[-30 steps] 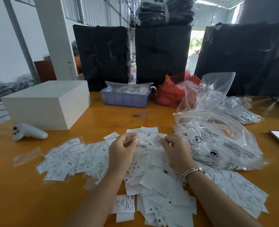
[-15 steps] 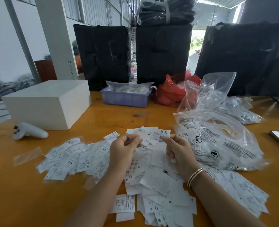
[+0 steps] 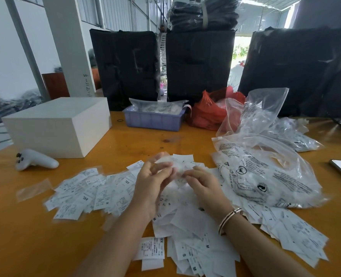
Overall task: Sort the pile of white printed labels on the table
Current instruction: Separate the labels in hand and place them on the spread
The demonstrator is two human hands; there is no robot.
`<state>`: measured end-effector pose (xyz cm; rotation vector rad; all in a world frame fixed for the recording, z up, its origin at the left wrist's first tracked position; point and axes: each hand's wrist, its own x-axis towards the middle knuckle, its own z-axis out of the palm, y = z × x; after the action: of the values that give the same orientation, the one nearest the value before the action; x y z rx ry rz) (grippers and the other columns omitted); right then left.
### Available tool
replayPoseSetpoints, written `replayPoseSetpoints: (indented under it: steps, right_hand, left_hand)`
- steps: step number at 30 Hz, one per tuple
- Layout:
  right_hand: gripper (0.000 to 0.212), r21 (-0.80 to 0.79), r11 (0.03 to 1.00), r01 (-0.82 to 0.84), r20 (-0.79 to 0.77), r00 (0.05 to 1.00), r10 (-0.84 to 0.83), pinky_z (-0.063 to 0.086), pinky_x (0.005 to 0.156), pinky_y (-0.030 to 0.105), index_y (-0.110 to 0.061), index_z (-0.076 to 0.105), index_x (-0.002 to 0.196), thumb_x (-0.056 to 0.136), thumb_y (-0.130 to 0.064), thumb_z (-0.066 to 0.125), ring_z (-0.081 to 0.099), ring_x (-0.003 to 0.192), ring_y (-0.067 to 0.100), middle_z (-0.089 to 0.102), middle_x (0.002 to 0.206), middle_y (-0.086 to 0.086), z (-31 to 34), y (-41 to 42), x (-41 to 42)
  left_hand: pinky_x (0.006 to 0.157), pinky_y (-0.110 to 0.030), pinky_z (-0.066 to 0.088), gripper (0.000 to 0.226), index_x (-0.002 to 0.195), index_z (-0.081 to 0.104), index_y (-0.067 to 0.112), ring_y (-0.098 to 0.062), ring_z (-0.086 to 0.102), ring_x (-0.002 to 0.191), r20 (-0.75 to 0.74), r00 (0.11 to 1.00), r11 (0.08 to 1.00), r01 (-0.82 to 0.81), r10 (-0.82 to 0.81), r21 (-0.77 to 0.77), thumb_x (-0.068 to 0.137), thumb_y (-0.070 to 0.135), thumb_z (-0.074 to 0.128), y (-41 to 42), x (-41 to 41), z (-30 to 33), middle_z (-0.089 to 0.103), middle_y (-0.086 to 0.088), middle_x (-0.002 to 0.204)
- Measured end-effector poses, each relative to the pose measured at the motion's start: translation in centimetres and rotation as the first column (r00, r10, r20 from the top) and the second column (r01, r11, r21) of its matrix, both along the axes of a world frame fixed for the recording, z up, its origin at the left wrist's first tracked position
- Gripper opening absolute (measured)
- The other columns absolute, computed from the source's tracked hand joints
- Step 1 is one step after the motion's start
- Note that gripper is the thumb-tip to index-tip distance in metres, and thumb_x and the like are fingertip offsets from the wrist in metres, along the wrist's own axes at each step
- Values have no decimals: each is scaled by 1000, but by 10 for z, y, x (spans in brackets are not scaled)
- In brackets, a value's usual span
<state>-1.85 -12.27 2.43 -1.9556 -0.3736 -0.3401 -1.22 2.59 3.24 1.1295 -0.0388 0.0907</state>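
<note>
Head view, hands: the left hand [image 3: 152,182] and the right hand [image 3: 202,184] were raised together just above the middle of the pile, fingertips almost meeting.
Left hand: fingers curled with the thumb side up, apparently pinching a blurred white label [image 3: 177,166] — the blur hid the exact grip.
Right hand: fingers bent toward the same label; whether they truly held it I could not tell. A bracelet [image 3: 230,217] sat on that wrist.
Labels: the pile of white printed labels [image 3: 185,226] lay spread across the near part of the table [image 3: 25,246], with size marks such as XXL, M and S readable; one patch fanned out to the left, another trailed right.
Right of the pile: a large clear printed plastic bag [image 3: 265,176] lay touching the labels, more clear bags behind it.
Far side: a purple tray [image 3: 153,120] and a red plastic bag [image 3: 207,114] stood side by side.
Left side: a white box [image 3: 55,126], and nearer — a white controller [image 3: 35,159].
</note>
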Motion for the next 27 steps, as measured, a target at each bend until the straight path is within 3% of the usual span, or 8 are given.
replayPoseSetpoints:
  steps: [3,7,11,14,17,20,22,27]
  right_hand:
    - [26,-2,1000,-29,-8,1000,29,37,60,14,-15,74,81,86,-37,62,46,61,-1,51,70,-8,0,2,0]
    - [18,175,985,9,-93,996,7,36,54,13,-16,75,81,88,-29,64,49,57,-2,59,66,-9,0,1,2]
    - [19,302,951,63,-184,983,-7,33,40,12,-16,70,70,88,-21,65,43,42,-2,54,51,-18,1,-5,2]
    - [20,219,975,28,-125,992,-1,34,46,10,-20,68,65,85,-21,68,44,47,-3,55,54,-17,4,-4,0]
    - [18,257,966,2,-104,994,26,34,45,8,-18,71,71,88,-21,64,46,47,-4,53,51,-19,4,-4,-1]
    - [10,400,916,34,-164,986,35,31,40,9,-16,70,93,91,-15,60,40,40,-1,50,46,-21,2,-10,1]
    - [21,470,879,78,-209,978,25,30,37,14,-19,61,106,88,-9,62,35,40,0,48,46,-18,1,-14,2]
    - [30,668,737,103,-290,948,130,27,34,18,-13,49,105,84,1,64,32,36,7,43,47,-7,0,-22,9]
  left_hand:
    - [71,-21,56,39,111,57,30,-19,72,90,36,999,998,-7,5,65,84,4,68,-2,-2,-1,73,-6,92]
    - [84,-27,52,38,109,59,37,-10,69,89,62,996,964,-75,61,255,82,16,73,-4,-1,-5,72,4,87]
    - [73,-20,45,24,103,64,37,0,66,80,61,998,917,-54,33,394,81,30,72,-1,0,-3,70,11,87]
    - [67,-17,44,8,89,71,36,5,65,73,25,999,892,20,-35,451,81,34,72,-1,0,-5,71,15,82]
    - [61,-14,46,12,74,72,28,5,62,64,24,999,883,-32,23,468,84,33,70,-3,-1,-7,70,13,70]
    - [57,-10,47,15,77,72,23,4,64,65,22,996,895,-92,91,438,85,36,68,-4,1,-7,72,10,72]
    - [55,-8,48,15,81,72,22,4,64,65,27,993,895,-115,115,430,85,36,67,-4,1,-7,73,11,73]
    - [63,-13,49,14,85,70,22,-2,69,78,23,996,902,-86,84,423,87,35,66,-4,-1,-6,75,9,79]
